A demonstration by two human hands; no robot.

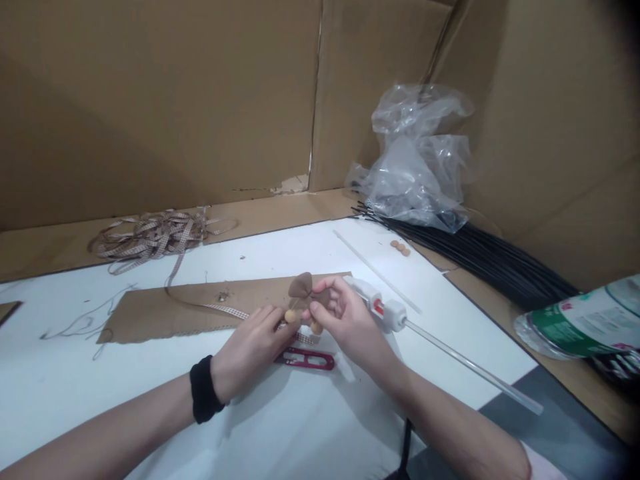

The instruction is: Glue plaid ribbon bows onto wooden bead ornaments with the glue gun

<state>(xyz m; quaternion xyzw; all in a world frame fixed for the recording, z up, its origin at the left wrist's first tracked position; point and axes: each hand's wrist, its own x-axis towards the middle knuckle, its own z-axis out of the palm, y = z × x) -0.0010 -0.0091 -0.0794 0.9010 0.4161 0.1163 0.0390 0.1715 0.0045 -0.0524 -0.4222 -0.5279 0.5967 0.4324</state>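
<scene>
My right hand (353,321) pinches a brown bow-like piece (301,285) while my left hand (253,347), whose grip I cannot tell, meets a round bead (291,316) near red snips (327,363).

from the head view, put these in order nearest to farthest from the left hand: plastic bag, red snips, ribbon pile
From the left hand:
1. Red snips: close by, just to its right.
2. Ribbon pile: beyond the hand, off to the left; the bunched part, not its loose tail.
3. Plastic bag: farthest back, on the right.
</scene>
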